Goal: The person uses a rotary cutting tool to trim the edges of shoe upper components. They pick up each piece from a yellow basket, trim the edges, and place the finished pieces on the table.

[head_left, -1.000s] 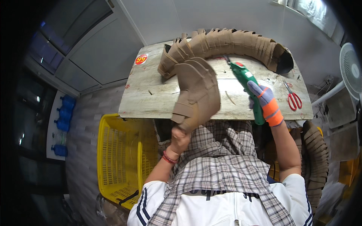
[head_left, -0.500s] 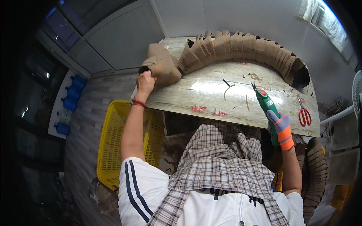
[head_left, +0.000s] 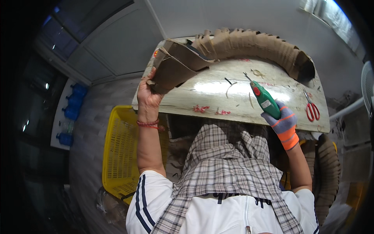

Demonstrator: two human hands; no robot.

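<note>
At the table's left end, my bare left hand (head_left: 148,93) is closed on the near edge of a folded brown fabric piece (head_left: 177,68), which is tilted up and shows its creases. My right hand (head_left: 284,121), in a grey and orange glove, grips green cordless electric scissors (head_left: 265,100). Their narrow blades point away to the far left, above the tabletop and apart from the fabric. Behind, a long curved row of nested brown fabric pieces (head_left: 249,46) lies along the table's far edge. The held piece overlaps the left end of this row.
Red-handled scissors (head_left: 311,111) lie at the right of the table (head_left: 218,87). Thread scraps and trimmings (head_left: 255,73) are scattered over it. A yellow basket (head_left: 117,156) stands below left. More stacked brown pieces (head_left: 327,171) sit below right. A white fan (head_left: 366,89) stands at the right.
My left hand has turned the brown piece and brought it up and to the right, its inner side more in view. The electric scissors have swung to point further left.
</note>
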